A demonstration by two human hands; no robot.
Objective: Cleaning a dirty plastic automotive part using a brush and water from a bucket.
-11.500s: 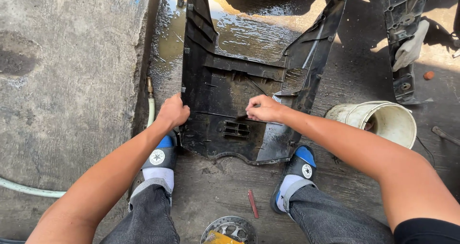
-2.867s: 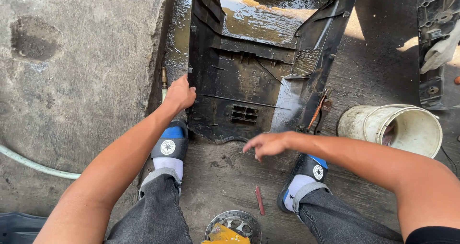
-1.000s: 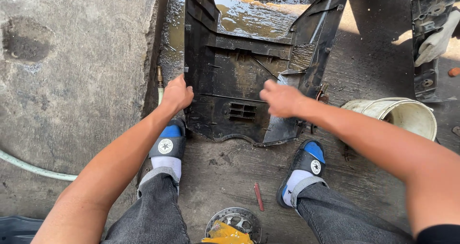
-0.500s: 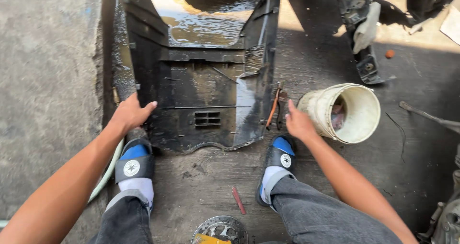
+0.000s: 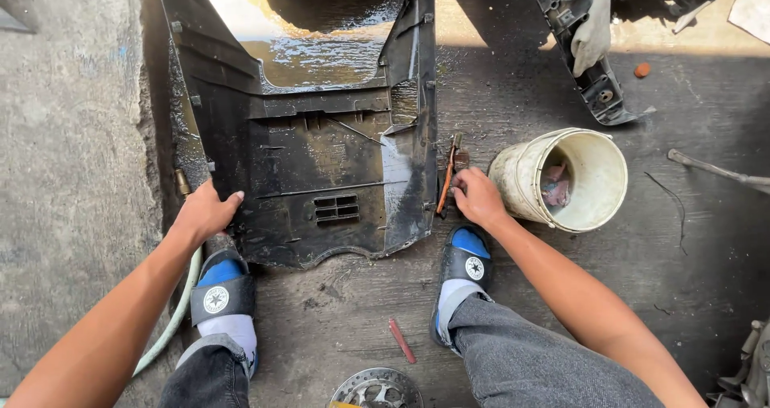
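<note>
Left hand (image 5: 204, 213) fingers clamped on black panel (image 5: 321, 175) edge; right hand (image 5: 479, 197) fingers closing on orange-handled tool (image 5: 446, 183) beside panel, near bucket (image 5: 521, 175).

Panel (image 5: 321, 175) left – brush (image 5: 447, 179) between – bucket (image 5: 573, 175) right.

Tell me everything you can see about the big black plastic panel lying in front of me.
The black plastic panel lies flat on wet ground, inner side up, showing ribs, mounting tabs and a small slotted vent. It forks into two long arms around a puddle. It looks wet and grimy, with a pale smear on its right side. The left hand grips its left edge; the right hand is off it, at a rusty tool beside the right edge.
</note>
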